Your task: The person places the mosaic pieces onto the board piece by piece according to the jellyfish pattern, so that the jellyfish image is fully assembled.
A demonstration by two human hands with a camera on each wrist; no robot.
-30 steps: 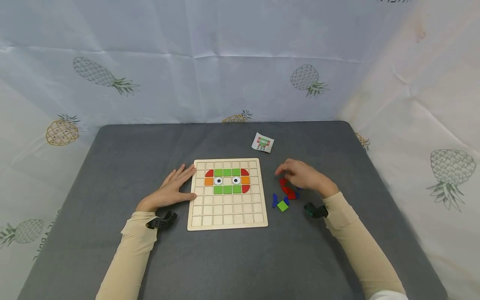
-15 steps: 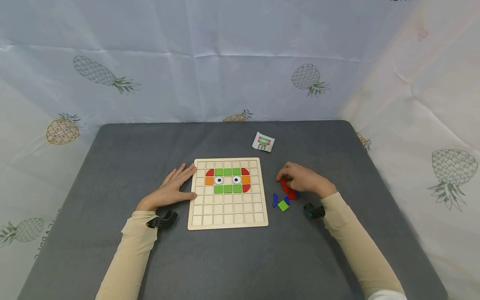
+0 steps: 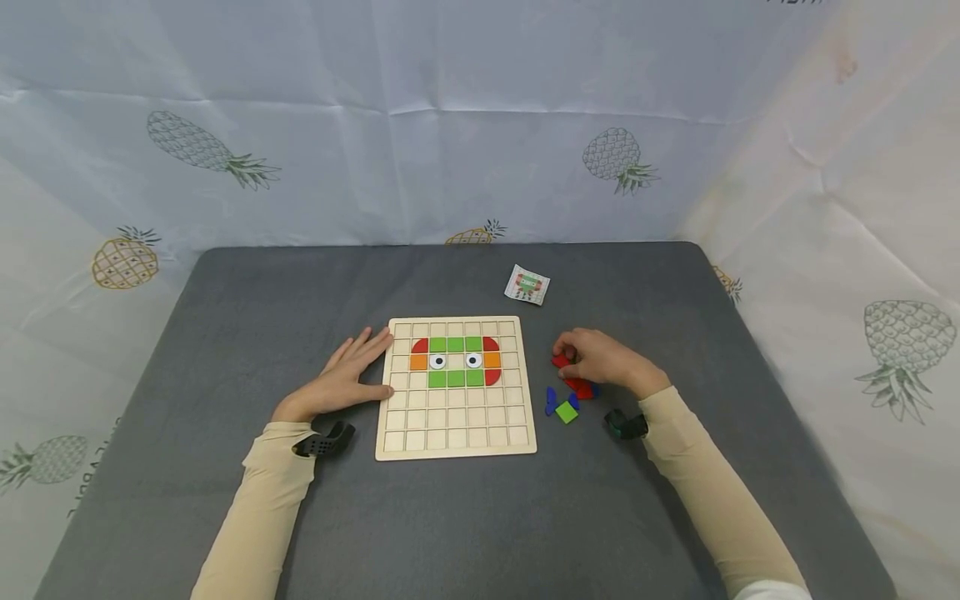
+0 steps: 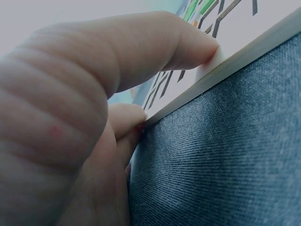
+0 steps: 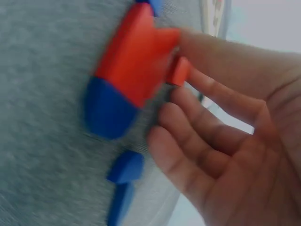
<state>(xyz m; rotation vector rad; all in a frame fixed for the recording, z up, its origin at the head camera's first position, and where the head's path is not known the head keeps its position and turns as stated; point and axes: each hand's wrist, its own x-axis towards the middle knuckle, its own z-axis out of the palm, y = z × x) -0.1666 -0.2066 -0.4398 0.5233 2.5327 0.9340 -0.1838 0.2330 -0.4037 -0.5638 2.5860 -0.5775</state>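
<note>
Right wrist view: the right hand point(image 5: 235, 165) holds a red piece point(image 5: 179, 71) in a narrow pinch of thumb and forefinger, the other fingers loosely bent; more red pieces point(image 5: 134, 59) and blue pieces point(image 5: 110, 110) lie just beside, too blurred to tell whether the thumb also touches one. From the head view, this small heap sits right of centre, with a green piece point(image 3: 567, 412) at its lower edge. At left of centre the left hand point(image 3: 337, 387), fingers spread, touches the left edge of the board point(image 3: 456, 417) and grips nothing. Work looks partway along: the loose pieces are not yet placed. As the one holder, the board bears, in its upper cells, two rows of green tiles point(image 3: 455, 344), three red corners point(image 3: 491, 344), orange tiles point(image 3: 492, 359) and two eye tiles point(image 3: 473, 360); the pattern's lower-left corner, the cell between the eyes and the lower rows are bare. Higher up the table point(image 3: 570, 517) lies a printed card point(image 3: 527, 285).
</note>
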